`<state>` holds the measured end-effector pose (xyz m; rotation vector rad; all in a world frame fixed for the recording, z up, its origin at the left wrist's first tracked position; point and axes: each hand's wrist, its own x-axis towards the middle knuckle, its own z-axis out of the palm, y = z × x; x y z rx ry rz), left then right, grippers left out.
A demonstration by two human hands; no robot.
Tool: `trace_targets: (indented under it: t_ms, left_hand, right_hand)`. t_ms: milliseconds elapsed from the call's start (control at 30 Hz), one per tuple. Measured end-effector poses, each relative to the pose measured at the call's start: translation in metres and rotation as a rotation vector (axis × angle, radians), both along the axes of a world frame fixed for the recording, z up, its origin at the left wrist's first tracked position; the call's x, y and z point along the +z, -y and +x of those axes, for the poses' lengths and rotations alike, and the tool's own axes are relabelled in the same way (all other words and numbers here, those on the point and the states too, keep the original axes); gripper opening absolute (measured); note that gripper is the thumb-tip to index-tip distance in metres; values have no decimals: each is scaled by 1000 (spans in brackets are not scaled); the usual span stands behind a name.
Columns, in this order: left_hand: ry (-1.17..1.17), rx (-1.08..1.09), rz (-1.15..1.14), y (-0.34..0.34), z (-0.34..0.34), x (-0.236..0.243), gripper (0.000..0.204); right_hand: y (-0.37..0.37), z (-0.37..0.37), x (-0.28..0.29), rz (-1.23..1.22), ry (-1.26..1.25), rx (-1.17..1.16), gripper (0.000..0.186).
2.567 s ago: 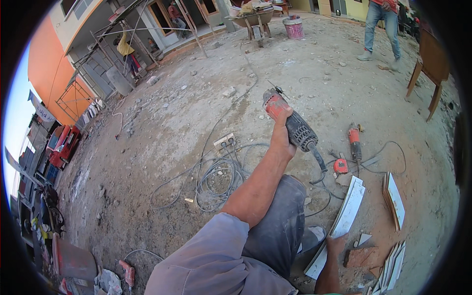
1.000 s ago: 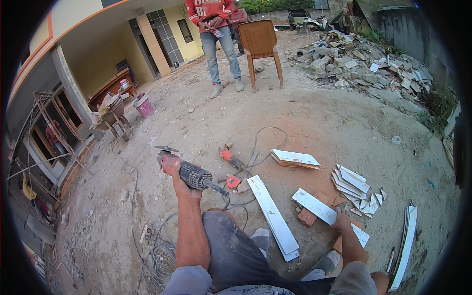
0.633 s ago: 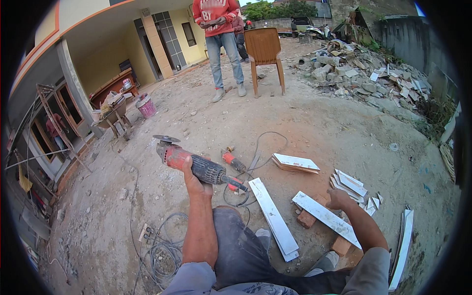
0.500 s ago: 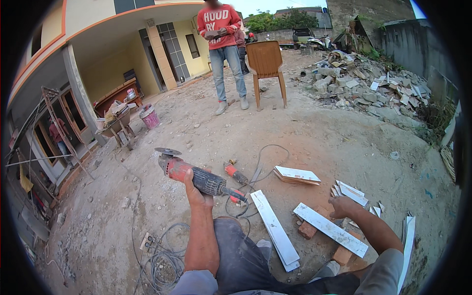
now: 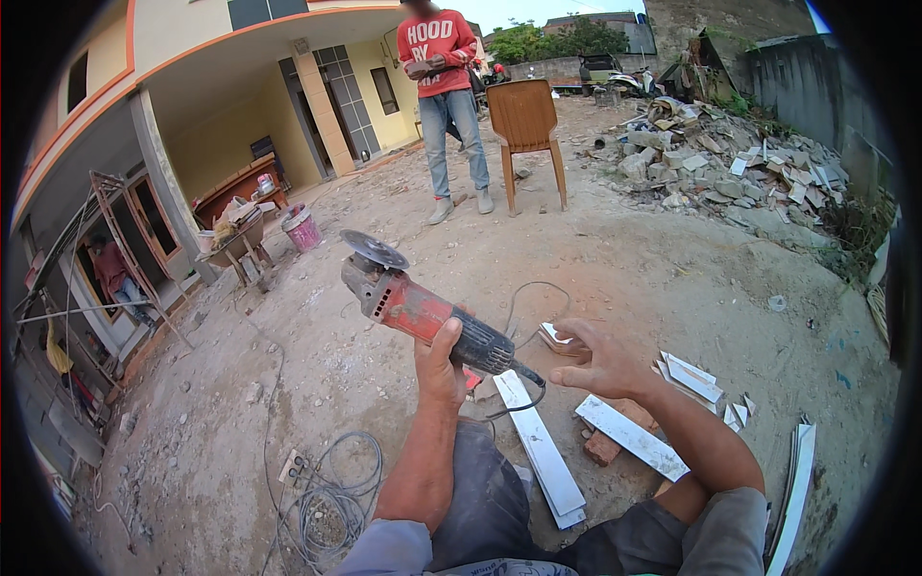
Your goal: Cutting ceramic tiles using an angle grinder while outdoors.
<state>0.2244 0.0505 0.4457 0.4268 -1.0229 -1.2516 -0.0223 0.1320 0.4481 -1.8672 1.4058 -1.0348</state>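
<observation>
My left hand (image 5: 442, 372) is wrapped round the body of a red and black angle grinder (image 5: 415, 307), held up over the ground. Its round cutting disc (image 5: 375, 250) points away from me at the upper left. To the right of the grinder's handle end, my right hand (image 5: 605, 363) hovers in the air, fingers apart and curved, holding nothing. Below it a white tile strip (image 5: 629, 437) lies across a broken red brick (image 5: 603, 448). Longer white strips (image 5: 543, 456) lie to its left. A stack of strips (image 5: 552, 333) is partly hidden behind my right hand.
Cut tile pieces (image 5: 693, 374) lie to the right, with long strips (image 5: 795, 490) farther right. Coiled grey cable (image 5: 331, 504) lies at the lower left. Ahead are a person in a red sweater (image 5: 437, 58), a brown chair (image 5: 523, 120), a rubble heap (image 5: 711, 168) and a wheelbarrow (image 5: 240, 245).
My left hand has brought the grinder rightward and closer. The right hand has left the cut pieces and moved up and left toward the grinder, its fingers opening out.
</observation>
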Motion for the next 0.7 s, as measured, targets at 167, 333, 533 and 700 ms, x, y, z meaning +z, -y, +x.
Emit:
trace_targets:
  t_ms: [167, 333, 533, 700]
  left_hand:
    - [120, -39, -44, -12, -19, 1, 55]
    - [180, -178, -37, -30, -45, 3, 55]
    - [440, -267, -76, -45, -63, 2, 53]
    - [805, -391, -165, -63, -68, -5, 62]
  right_hand:
    - [-17, 50, 29, -234, -320, -14, 90]
    - [1, 81, 27, -283, -228, -126, 85]
    - [-15, 74, 5, -530, -100, -413, 65]
    - [-62, 69, -25, -306, 92, -663, 58]
